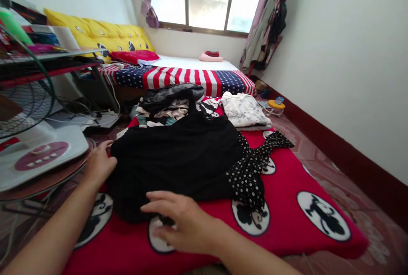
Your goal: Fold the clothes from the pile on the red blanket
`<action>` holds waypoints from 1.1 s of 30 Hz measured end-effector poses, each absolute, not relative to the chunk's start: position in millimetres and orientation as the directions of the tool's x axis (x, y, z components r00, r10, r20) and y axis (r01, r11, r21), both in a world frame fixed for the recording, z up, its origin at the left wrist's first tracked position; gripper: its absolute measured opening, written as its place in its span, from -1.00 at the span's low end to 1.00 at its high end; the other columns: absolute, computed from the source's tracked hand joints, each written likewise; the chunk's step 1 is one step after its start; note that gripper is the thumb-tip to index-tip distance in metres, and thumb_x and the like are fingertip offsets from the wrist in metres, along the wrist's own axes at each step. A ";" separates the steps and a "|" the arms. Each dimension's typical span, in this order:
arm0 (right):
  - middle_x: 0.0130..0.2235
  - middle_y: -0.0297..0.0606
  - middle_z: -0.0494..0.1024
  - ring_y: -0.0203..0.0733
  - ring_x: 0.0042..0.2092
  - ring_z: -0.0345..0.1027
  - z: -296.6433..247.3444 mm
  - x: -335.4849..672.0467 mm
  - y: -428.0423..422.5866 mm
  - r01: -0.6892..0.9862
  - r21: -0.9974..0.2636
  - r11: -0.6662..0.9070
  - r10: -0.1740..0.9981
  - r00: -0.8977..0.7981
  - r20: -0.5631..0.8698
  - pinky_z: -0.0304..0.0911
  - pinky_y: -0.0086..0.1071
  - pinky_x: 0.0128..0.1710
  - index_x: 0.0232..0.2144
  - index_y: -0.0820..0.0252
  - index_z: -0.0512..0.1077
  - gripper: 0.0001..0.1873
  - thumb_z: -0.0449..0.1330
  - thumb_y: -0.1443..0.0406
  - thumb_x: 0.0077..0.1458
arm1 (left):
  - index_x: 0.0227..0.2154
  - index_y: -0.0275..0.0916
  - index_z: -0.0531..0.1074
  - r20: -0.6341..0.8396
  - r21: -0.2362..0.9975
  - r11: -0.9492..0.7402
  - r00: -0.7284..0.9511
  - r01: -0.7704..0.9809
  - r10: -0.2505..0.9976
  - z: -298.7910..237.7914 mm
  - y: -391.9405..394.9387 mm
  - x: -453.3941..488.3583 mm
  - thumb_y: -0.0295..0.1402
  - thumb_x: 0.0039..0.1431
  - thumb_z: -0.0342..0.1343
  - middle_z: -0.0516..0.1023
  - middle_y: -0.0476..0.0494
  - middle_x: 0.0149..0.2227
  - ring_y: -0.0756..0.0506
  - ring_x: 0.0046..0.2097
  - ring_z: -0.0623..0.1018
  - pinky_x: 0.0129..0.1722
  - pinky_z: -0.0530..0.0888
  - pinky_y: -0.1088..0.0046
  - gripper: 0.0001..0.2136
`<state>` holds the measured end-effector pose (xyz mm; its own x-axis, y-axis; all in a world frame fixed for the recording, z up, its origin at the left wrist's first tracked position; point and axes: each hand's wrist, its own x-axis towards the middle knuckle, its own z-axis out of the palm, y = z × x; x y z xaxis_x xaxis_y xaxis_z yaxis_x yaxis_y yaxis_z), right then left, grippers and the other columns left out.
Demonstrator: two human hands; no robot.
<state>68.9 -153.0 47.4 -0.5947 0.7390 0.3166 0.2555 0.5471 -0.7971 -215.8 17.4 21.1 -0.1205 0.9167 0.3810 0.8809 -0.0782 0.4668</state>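
A black garment (178, 160) lies spread on a red mat (287, 207) printed with black-and-white cartoon circles. A black piece with white polka dots (251, 173) trails from its right side. My left hand (99, 164) rests on the garment's left edge, fingers curled at the cloth. My right hand (181, 224) lies on the garment's near edge with fingers stretched out towards the left, flat on the fabric.
A heap of clothes (168, 103) and a folded white patterned cloth (244, 111) sit at the mat's far end. Behind is a flag-print mattress (191, 77) with yellow cushions (102, 35). A floor fan (28, 139) stands at left. The wall runs along the right.
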 end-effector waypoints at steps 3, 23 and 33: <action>0.07 -0.20 0.47 -0.22 0.11 0.33 44.3 138.8 -139.5 0.435 -0.746 0.504 0.861 -0.315 0.398 0.22 -0.31 0.14 -0.06 0.13 0.46 -0.71 0.17 0.38 0.14 | -0.01 -0.19 0.34 0.504 0.375 -0.111 -0.102 0.920 0.858 15.3 -3.6 -203.8 -0.46 0.01 0.03 0.35 -0.23 0.14 -0.44 0.21 0.28 0.20 0.22 -0.09 -0.58; -0.41 -0.31 0.55 -0.20 -0.39 0.41 44.4 279.5 -158.9 0.944 -0.326 0.044 0.999 -0.038 0.024 0.14 -0.38 -0.42 -0.42 0.09 0.51 -0.72 0.11 0.10 0.20 | -0.47 -0.10 0.54 -0.199 0.551 -0.657 0.846 0.514 0.495 56.3 -118.8 -55.3 -0.30 0.04 0.15 0.53 -0.07 -0.40 -0.12 -0.32 0.53 -0.33 0.37 0.38 -0.92; -0.09 -0.03 0.52 0.05 -0.07 0.41 21.3 297.1 -88.4 0.919 -0.339 -0.201 0.947 0.271 0.172 0.28 -0.22 -0.13 -0.05 0.26 0.43 -0.58 0.19 0.14 0.08 | 0.15 -0.17 0.35 0.116 0.507 -0.545 0.574 0.668 0.811 27.0 -39.5 -10.7 -0.38 0.21 0.01 0.33 -0.25 0.20 -0.23 0.16 0.41 0.15 0.35 0.18 -0.58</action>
<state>297.1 -88.4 21.3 0.2705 0.9473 0.1718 0.9189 -0.2009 -0.3395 -10.7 -39.5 27.0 0.5738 0.8107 0.1160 0.6679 -0.5452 0.5066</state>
